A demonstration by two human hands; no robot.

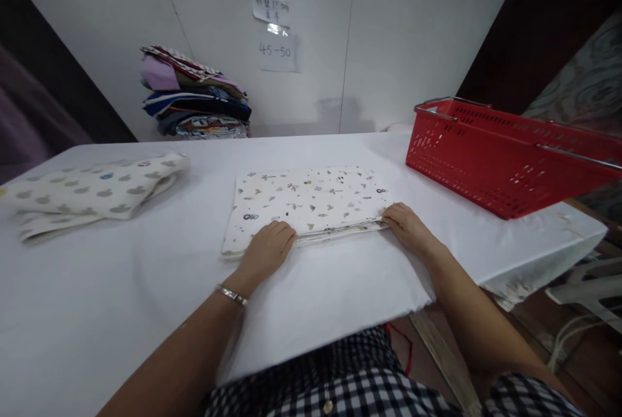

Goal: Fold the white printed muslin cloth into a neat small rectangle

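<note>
A folded white cloth (311, 200) with small printed figures lies flat on the white-covered table (330, 294) in front of me. Its near edge shows several layers. My left hand (269, 245) grips that edge toward the left, fingers on top and thumb hidden. At the right end of the same edge, my right hand (404, 226) has its fingers closed over the near corner. A second white cloth (97, 190), patterned with grey bear-like heads, lies loosely folded on the left of the table.
A red plastic basket (486, 158) with metal handles stands at the table's right end. Against the wall, a stack of folded fabrics (197, 96) rises at the back left. Paper notes (279, 51) are taped to the wall. A white stool (590, 287) stands low at the right.
</note>
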